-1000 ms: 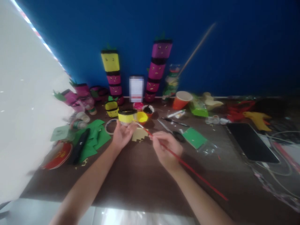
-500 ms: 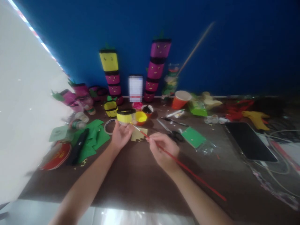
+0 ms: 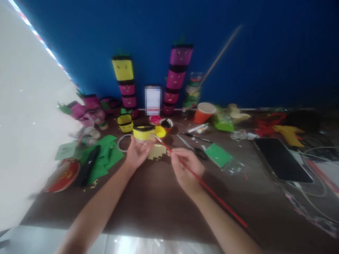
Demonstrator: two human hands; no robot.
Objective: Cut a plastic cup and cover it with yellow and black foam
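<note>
In my left hand [image 3: 138, 152] is a small yellow cup piece [image 3: 143, 134] with a black rim; the fingers support it from below and at its right side. My right hand [image 3: 187, 168] pinches a long red paintbrush [image 3: 209, 190]. The brush's pale tip meets the right side of the cup piece, close to the left fingertips. Just behind stand a yellow paint cup [image 3: 160, 132] and a dark paint cup [image 3: 166, 124]. A beige cut piece of card [image 3: 156, 151] lies on the table between my hands.
Upright yellow and purple stacks with faces, a yellow stack [image 3: 123, 70] and a purple stack [image 3: 176, 77], stand against the blue wall. Green sheets [image 3: 106, 155] lie left; scissors [image 3: 194, 148], an orange cup [image 3: 204, 112], a yellow glue gun [image 3: 288, 134] and a tablet [image 3: 282, 158] lie right.
The yellow cup piece has shifted slightly right in my left hand. My right hand and the brush have moved a little, with the brush tip now higher on the piece's side.
</note>
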